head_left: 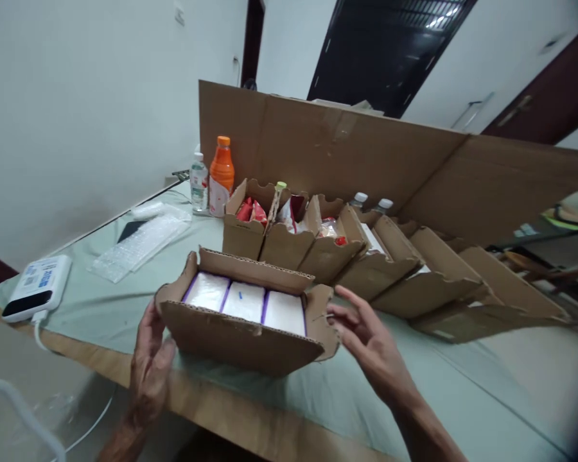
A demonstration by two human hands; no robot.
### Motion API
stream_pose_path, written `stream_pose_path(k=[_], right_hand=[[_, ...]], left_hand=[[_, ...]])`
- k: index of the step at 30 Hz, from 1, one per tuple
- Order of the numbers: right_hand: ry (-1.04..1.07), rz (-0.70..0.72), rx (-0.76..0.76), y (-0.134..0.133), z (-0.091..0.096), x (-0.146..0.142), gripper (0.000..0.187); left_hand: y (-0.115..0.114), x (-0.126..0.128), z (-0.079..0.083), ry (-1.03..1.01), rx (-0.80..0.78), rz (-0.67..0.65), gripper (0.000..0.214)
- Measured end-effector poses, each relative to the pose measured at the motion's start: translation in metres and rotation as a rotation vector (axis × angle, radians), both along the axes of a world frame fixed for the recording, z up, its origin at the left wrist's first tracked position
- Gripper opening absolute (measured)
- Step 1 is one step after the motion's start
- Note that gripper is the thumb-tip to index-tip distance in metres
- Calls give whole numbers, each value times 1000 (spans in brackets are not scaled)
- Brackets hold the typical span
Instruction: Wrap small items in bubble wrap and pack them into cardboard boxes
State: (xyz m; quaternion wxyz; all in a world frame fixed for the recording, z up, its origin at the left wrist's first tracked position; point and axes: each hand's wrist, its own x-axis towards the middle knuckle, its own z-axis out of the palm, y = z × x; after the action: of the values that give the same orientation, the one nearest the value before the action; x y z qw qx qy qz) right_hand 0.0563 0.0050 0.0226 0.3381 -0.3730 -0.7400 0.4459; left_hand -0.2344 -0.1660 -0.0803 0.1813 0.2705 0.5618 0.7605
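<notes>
An open cardboard box (241,340) sits at the near edge of the table, angled slightly. Inside it, side by side, are three white packs (243,301) with purple edges. My left hand (149,372) grips the box's left end, thumb toward the front and fingers partly hidden behind the cardboard. At the right end, my right hand (366,340) holds the notched cardboard edge with its thumb and curled fingers, while the index finger stretches out above.
Behind stands a row of cardboard bins (334,253) with packets and bottles. An orange bottle (221,173) and clear bottle (199,183) stand left of them. Bubble wrap (137,247) and a white power bank (38,285) lie left. A tall cardboard panel (366,144) rises behind.
</notes>
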Motion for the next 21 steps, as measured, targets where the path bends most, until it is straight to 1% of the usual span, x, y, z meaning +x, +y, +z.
stream_pose_path(k=[2, 4, 6, 7, 10, 13, 15, 17, 18, 21], right_hand=[[-30, 49, -11, -19, -24, 11, 65], [-81, 98, 28, -37, -43, 8, 73], [-105, 88, 98, -48, -54, -4, 74], [-107, 63, 132, -48, -55, -11, 71], [-98, -36, 205, -33, -48, -21, 55], [-90, -114, 240, -5, -39, -13, 45], [-122, -177, 235, 13, -40, -4, 38], [-167, -229, 211, 24, -47, 5, 36], [-183, -247, 196, 28, -53, 10, 37], [-200, -277, 125, 29, -69, 20, 47]], left_hand=[[0, 3, -4, -13, -79, -54, 64], [1, 5, -8, -12, -132, -71, 62], [6, 7, -9, -3, -132, -62, 60], [11, 9, -7, 3, -127, -64, 58], [36, 16, 4, 34, -114, -121, 56], [76, 22, 19, 105, -85, -201, 54], [103, 25, 25, 163, -98, -285, 52], [122, 28, 26, 191, -179, -374, 54], [128, 29, 24, 191, -228, -399, 56], [128, 32, 13, 180, -330, -397, 59]])
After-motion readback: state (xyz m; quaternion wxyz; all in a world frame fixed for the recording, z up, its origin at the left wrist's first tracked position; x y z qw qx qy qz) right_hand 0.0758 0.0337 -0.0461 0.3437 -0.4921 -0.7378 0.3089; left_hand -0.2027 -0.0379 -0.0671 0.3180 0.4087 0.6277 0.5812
